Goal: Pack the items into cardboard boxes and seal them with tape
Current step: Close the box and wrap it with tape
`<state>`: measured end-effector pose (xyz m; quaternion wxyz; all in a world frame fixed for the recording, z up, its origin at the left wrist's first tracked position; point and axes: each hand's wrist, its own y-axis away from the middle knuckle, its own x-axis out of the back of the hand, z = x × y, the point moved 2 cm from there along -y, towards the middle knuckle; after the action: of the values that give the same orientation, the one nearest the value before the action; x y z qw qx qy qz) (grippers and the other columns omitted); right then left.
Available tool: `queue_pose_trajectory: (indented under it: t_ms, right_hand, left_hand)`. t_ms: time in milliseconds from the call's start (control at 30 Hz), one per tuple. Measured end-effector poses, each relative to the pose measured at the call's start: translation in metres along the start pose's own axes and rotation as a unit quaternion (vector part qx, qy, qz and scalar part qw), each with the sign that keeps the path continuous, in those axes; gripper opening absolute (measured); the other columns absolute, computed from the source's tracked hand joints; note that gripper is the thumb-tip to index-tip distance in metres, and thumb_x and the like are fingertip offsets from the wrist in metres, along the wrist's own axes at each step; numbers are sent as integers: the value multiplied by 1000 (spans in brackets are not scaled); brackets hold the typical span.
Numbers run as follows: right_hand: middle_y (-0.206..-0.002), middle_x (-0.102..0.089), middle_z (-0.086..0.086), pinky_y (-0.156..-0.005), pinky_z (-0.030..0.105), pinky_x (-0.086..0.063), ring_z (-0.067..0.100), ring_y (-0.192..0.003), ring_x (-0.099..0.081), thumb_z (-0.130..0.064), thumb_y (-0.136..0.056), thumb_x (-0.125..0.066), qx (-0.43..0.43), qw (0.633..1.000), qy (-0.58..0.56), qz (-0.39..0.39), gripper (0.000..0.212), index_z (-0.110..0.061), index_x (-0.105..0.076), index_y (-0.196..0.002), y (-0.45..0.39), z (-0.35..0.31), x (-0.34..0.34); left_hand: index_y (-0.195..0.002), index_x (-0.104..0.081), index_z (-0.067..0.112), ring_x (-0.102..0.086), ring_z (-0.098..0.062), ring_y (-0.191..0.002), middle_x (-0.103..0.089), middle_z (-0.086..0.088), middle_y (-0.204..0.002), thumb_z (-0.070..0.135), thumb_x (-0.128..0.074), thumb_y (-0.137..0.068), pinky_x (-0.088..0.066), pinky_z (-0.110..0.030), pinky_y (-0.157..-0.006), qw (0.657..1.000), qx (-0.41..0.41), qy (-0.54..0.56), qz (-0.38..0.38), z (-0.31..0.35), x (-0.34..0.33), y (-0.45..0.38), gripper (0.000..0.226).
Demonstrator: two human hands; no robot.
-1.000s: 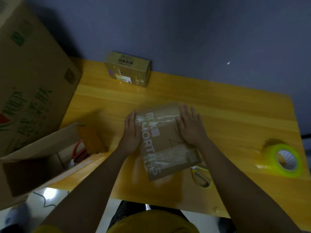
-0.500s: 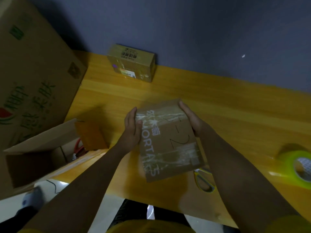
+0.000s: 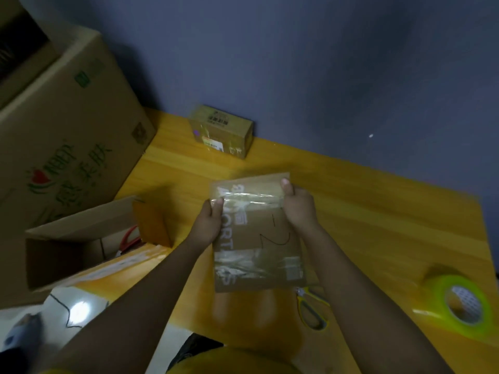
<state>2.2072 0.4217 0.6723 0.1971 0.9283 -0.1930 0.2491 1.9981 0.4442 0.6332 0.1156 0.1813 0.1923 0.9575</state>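
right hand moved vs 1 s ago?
Yes. The right hand has left the flat box's top face and now grips its far right corner, further from the scissors lying on the table.

White capital letters, partly covered by clear tape, are printed along the flat cardboard box (image 3: 259, 233); "ORT" can be read, and a handwritten "2" under a short dash is seen beside them. Green Chinese characters are printed on the side of the large carton (image 3: 67, 147), too blurred to be read. A barcode label is stuck on the small box (image 3: 222, 130); its text cannot be read.
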Motion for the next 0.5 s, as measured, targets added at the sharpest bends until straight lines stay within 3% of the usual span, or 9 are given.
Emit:
queue_pose_trajectory:
  t_ms: [67,133,200,267,333,433,500]
  right_hand:
    - [-93,-64,-1,-74,29,-39,23,-94,-58,-43,-100,-42,-20,992,-113,46,40,-15,-70,-100,-1,-4,10]
    - [-131,-56,-1,-93,25,-36,20,-125,-49,-40,-100,-44,-51,968,-230,82,46,-12,-54,-135,-4,-4,20]
    - [-151,-38,2,-101,26,-32,22,-138,-36,-38,-102,-41,-67,955,-268,107,51,-14,-37,-147,-3,0,28]
    - [-155,-31,5,-110,37,-33,26,-139,-33,-34,-104,-37,-76,960,-244,114,51,-16,-28,-150,0,5,31]
    - [-153,-33,8,-108,50,-38,30,-135,-37,-27,-105,-33,-100,967,-210,102,47,-18,-25,-150,0,8,34]
    - [-146,-40,11,-101,49,-43,32,-126,-45,-19,-105,-33,-147,975,-150,76,45,-14,-30,-149,0,10,44]
    - [-140,-42,14,-96,44,-44,33,-118,-48,-12,-99,-40,-152,979,-72,113,48,-10,-34,-147,3,10,57]
  left_hand:
    - [-139,-41,16,-51,-24,-122,-57,0,-125,48,-34,-100,-42,-27,-87,997,-65,4,28,26,4,-1,51]
    - [-148,-31,25,-48,-9,-123,-47,6,-142,51,-38,-98,-39,-11,-86,990,-140,-3,14,57,7,-3,57]
    - [-153,-18,29,-38,-3,-130,-32,10,-152,50,-40,-97,-36,-7,-96,978,-208,-34,-8,84,6,-5,63]
    - [-153,-11,27,-17,-7,-144,-15,11,-158,42,-41,-99,-23,-24,-115,961,-260,-83,-33,101,3,-7,64]
    - [-153,-8,25,-2,-6,-146,-2,18,-155,33,-42,-101,-12,-30,-119,946,-295,-121,-64,109,0,-8,63]
    - [-152,-6,24,4,-4,-144,5,19,-152,30,-41,-101,-8,-27,-117,924,-333,-169,-85,114,-6,-11,63]
    - [-153,-5,27,1,-7,-146,3,18,-154,37,-42,-100,-11,-29,-116,901,-357,-223,-103,120,-15,-11,65]
